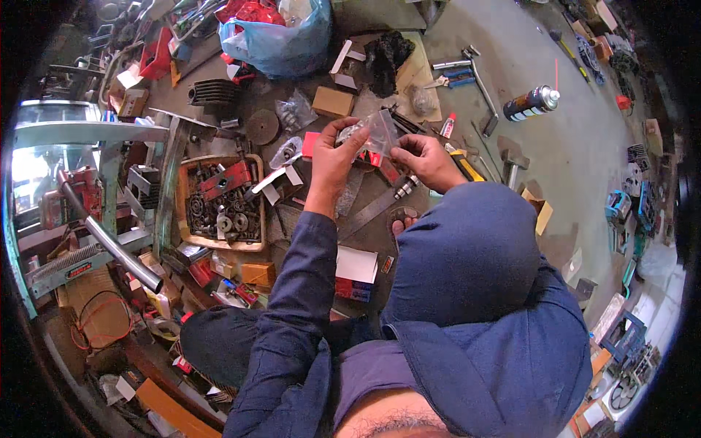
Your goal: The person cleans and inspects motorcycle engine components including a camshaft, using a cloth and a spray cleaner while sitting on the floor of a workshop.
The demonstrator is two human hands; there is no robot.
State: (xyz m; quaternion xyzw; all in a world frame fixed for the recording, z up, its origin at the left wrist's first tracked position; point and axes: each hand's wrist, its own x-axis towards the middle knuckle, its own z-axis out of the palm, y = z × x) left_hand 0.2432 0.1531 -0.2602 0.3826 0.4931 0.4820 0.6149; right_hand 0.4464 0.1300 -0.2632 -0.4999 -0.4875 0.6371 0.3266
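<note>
Both my hands hold a clear plastic zip bag point(381, 125) in front of me. My left hand point(332, 155) grips its left side, thumb over small pale contents I cannot make out. My right hand point(429, 162) pinches the lower right part between thumb and fingers. Beneath the bag lie red boxes point(318, 142), a metal shaft-like part point(406, 187) and another clear bag point(286, 152) with something inside.
A tray of greasy parts point(188, 219) and a metal frame point(131, 133) stand at left. A blue bag point(281, 47), a cardboard box point(332, 102), hand tools point(456, 77) and a spray can point(531, 104) lie beyond. My bent knee point(460, 248) is at right.
</note>
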